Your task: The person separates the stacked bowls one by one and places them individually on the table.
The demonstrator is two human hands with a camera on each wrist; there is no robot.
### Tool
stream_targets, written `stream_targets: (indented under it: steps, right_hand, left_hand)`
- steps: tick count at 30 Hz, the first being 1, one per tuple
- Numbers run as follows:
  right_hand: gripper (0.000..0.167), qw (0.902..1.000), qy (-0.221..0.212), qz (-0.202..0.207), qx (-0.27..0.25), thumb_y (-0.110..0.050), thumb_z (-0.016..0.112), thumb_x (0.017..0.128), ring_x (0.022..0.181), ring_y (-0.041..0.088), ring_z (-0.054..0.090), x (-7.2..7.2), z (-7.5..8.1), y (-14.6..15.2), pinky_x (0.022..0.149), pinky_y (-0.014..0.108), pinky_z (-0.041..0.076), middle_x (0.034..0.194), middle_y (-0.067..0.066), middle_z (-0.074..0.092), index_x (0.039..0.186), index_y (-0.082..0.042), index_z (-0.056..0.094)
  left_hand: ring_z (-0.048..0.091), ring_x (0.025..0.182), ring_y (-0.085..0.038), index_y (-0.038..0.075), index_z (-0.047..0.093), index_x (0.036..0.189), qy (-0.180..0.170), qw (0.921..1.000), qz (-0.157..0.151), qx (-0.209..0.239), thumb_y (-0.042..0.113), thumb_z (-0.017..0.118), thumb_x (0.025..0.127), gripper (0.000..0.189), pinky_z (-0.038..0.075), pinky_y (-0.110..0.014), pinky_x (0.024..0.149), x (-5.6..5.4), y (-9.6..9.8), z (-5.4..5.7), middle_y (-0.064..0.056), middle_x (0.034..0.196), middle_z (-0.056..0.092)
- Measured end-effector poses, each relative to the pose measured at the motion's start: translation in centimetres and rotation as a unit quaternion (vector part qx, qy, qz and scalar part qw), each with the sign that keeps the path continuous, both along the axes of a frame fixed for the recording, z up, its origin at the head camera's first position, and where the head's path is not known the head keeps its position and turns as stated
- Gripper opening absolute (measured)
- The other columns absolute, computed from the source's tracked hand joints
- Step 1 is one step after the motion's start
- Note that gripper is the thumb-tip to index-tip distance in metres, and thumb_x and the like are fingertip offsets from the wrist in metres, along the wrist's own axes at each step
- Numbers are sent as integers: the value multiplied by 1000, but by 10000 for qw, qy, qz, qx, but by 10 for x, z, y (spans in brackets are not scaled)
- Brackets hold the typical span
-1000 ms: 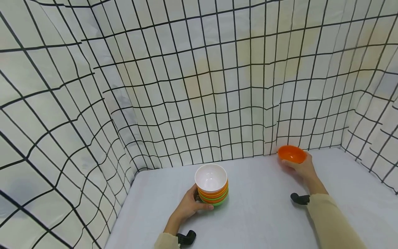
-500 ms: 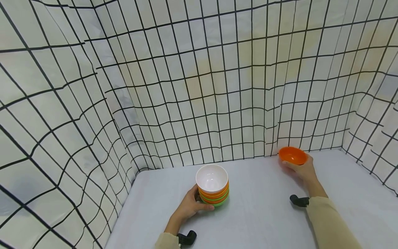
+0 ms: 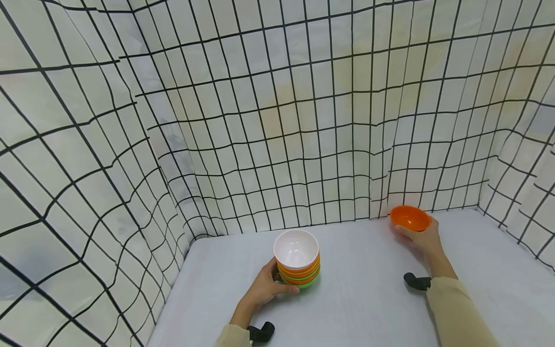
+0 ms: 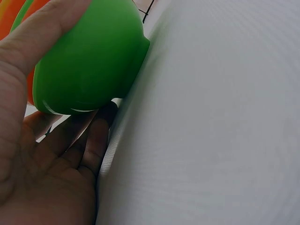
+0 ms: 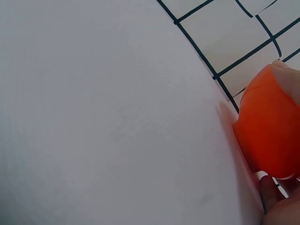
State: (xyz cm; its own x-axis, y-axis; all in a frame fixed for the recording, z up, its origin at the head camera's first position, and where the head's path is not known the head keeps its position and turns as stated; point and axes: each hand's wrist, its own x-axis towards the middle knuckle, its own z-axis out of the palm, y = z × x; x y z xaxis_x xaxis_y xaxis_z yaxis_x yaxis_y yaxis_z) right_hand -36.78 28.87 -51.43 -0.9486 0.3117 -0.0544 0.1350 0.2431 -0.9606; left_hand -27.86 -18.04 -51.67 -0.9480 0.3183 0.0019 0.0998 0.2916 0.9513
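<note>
**Left hand point(image 3: 265, 285) round a stack of bowls point(image 3: 303, 273), right hand point(image 3: 427, 237) on an orange bowl point(image 3: 411, 218)**

The left hand is spread only as wide as the stack, curled about its near left side, with the thumb along the near face. The right hand, likewise parted to a bowl's width, holds the orange bowl from its near right side. That bowl sits at the far right of the table point(image 3: 355, 303); the stack stands nearer, left of it and well apart.

The bowls look like smooth, glossy plastic: probably light, stiff, hard to break and a little slippery. A single one should be held well across its outer wall, thumb opposite fingers. The stack is best held low, round the bottom bowl, since those above are probably just nested and could shift if tipped.

Only the head view shows the white bowl point(image 3: 296, 248) on top and the orange and green rims under it. The left wrist view gives the underside instead: the green bowl point(image 4: 89, 61) with its foot, apparently on the table, and fingers beneath its wall. The right wrist view shows the orange bowl's foot close against the table. Beyond rises a grid-lined wall point(image 3: 277, 115).
</note>
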Motion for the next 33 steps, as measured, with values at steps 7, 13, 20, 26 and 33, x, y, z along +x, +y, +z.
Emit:
stream_targets:
  steps: [7,13,20,26,33]
  right_hand:
    - [125,9999,32,74,76,-47,80,86,151,49,18,4,-2,2,122,66,31,168,27,8,161,-12,-13]
    - [129,9999,25,24,109,-52,80,85,151,51,17,9,-5,3,121,69,31,168,27,8,161,-13,-16]
    - [131,9999,-120,-34,-84,-53,78,86,153,51,13,11,-5,3,123,67,26,170,26,0,160,-18,-24]
    - [126,9996,-171,-72,-193,-57,71,90,156,47,13,11,-1,3,127,63,18,171,24,-6,159,-18,-27]
    - [117,9989,11,-447,170,-55,69,92,156,46,6,15,14,1,125,69,21,171,22,0,163,-12,-13]
  left_hand:
    - [59,121,-20,26,45,152,-20,10000,-3,30,23,95,71,95,47,-40,108,-2,0,-4,1,143,60]
    - [59,121,-20,26,45,151,-36,10000,-18,56,21,95,71,94,47,-40,107,-2,2,-7,1,143,60]
    - [60,120,-20,26,46,151,-40,10000,23,15,21,96,70,95,47,-39,106,-1,2,-4,1,143,60]
    - [59,118,-21,25,45,151,-13,10000,-7,13,21,95,71,94,48,-37,104,-1,-1,-1,0,143,60]
    - [60,116,-21,25,46,151,37,10000,-52,22,23,95,71,94,49,-37,101,-2,-2,-3,-1,142,60]
